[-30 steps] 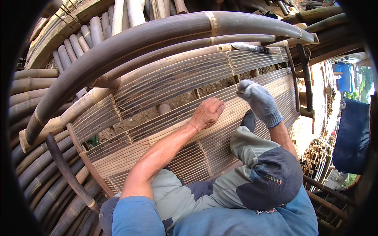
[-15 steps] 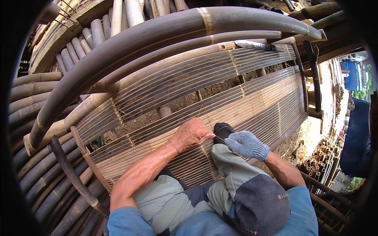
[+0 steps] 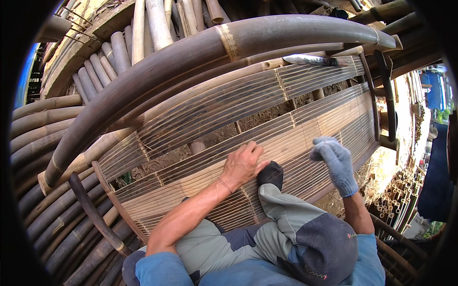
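A long panel of thin, parallel bamboo slats (image 3: 200, 174) lies before me in a dark bamboo frame. My left hand (image 3: 244, 164), bare, is over its middle with fingers bent down toward the slats; what they hold, if anything, is hidden. To its right, my dark shoe (image 3: 271, 175) rests on the panel. My right hand (image 3: 335, 164), in a grey knitted glove, is above the panel's right part. Its fingers are curled together, and I cannot make out anything in them. A knife (image 3: 310, 60) with a dark handle lies along the far edge.
A thick, dark curved bamboo pole (image 3: 191, 55) arches across the far side. Bamboo poles (image 3: 52, 119) are stacked at the left, with cut lengths (image 3: 102, 64) behind. A bundle of thin bamboo ends (image 3: 393, 195) is at the right. A curved bamboo armrest (image 3: 93, 209) stands at the near left.
My right hand has moved right and up, away from my left hand and the shoe. The thin cord seen between my hands earlier no longer shows clearly. My left hand has shifted slightly right.
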`<act>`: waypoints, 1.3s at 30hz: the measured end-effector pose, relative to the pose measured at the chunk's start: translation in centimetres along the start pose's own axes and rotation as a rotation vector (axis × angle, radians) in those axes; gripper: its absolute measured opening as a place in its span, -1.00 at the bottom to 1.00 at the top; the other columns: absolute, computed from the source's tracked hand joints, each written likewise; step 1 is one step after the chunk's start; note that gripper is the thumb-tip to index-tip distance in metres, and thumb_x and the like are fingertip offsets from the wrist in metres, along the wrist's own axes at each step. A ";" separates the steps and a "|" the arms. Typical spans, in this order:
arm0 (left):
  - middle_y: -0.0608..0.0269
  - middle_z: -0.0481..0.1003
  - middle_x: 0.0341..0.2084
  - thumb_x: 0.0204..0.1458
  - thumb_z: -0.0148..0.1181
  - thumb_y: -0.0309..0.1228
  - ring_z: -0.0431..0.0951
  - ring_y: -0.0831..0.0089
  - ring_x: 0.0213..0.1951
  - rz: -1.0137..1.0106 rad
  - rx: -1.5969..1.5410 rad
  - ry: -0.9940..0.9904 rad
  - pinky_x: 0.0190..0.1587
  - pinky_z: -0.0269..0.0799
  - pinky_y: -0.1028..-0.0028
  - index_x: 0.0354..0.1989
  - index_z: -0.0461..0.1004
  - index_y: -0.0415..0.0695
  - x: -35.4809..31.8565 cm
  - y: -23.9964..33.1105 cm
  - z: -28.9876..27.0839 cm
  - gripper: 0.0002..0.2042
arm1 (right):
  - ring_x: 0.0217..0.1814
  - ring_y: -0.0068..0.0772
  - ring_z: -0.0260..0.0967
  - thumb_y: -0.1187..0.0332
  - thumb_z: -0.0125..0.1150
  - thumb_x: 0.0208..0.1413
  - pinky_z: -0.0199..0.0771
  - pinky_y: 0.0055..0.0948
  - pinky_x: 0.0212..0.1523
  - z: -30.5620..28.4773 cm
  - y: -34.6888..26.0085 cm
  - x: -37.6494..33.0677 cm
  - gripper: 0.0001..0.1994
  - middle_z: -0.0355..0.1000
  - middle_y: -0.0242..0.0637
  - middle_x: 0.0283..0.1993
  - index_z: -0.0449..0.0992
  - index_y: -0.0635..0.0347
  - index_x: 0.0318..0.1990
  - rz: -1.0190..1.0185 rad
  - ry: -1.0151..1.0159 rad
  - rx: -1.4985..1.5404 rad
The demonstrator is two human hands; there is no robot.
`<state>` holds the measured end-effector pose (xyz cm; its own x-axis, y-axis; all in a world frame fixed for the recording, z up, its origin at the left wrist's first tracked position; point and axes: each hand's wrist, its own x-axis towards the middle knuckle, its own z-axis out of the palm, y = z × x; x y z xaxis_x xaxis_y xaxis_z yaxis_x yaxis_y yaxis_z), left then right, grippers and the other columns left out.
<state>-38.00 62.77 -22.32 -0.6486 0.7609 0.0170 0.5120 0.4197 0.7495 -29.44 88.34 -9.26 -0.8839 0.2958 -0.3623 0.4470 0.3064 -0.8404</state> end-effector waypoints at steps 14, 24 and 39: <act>-0.33 0.55 -0.25 0.11 -0.07 -0.39 0.55 -0.24 -0.10 -0.683 -0.041 -0.227 0.02 0.45 -0.02 -0.16 0.53 -0.31 0.7 -8.2 -1.5 -0.70 | -0.45 -0.31 0.45 0.12 0.20 0.19 0.42 -0.19 -0.34 4.8 8.2 14.3 -0.76 0.50 -0.31 -0.46 0.58 0.05 -0.38 -0.390 0.344 -1.186; -0.43 0.50 -0.16 0.14 -0.08 -0.27 0.50 -0.26 -0.04 -0.479 -0.233 -0.485 0.02 0.38 0.08 -0.22 0.55 -0.43 5.5 -11.0 0.6 -0.59 | -0.21 0.18 0.52 0.24 0.00 0.12 0.51 -0.01 -0.16 18.3 7.6 18.0 -0.69 0.55 0.10 -0.29 0.63 0.26 -0.35 -0.176 -0.659 -0.838; 0.24 0.59 -0.49 0.17 0.16 -0.45 0.60 0.55 -0.40 -0.502 -0.998 -0.499 -0.28 0.49 0.57 -0.15 0.63 -0.30 1.4 -8.6 -7.0 -0.79 | -0.10 -0.37 0.52 0.19 0.30 0.16 0.54 -0.36 -0.06 11.1 3.8 2.7 -0.76 0.58 -0.22 -0.13 0.67 0.12 -0.14 0.027 -0.414 0.104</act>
<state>-47.23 56.75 -24.12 -0.2509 0.8221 -0.5110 -0.5314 0.3243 0.7826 -31.66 80.28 -17.91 -0.8622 -0.0920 -0.4982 0.4733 0.2048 -0.8568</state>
